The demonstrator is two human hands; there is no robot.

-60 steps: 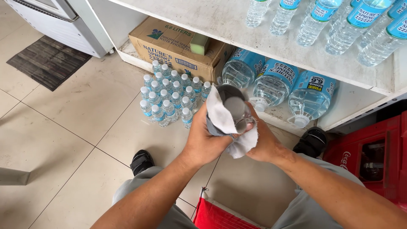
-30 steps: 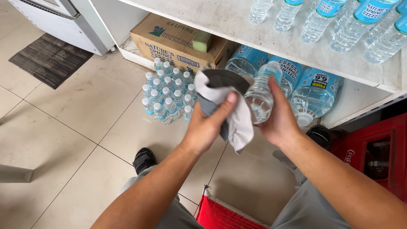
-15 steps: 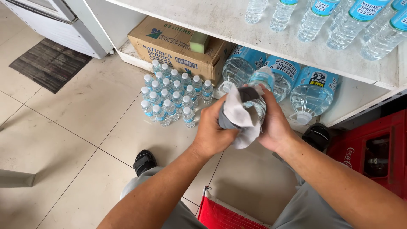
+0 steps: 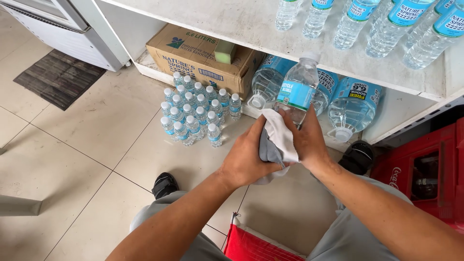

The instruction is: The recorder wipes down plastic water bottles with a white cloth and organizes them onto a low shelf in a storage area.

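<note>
Together, left hand and right hand press cloth around upright bottle.

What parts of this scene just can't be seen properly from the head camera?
- Base of the water bottle: wrapped by the cloth and both hands.
- Left hand palm: turned away.
- Right hand fingertips: behind the bottle.
- Red crate: cut off by the right edge.

The left hand presses a grey-white cloth around the base of a clear water bottle, which the right hand holds upright above the tiled floor.
</note>
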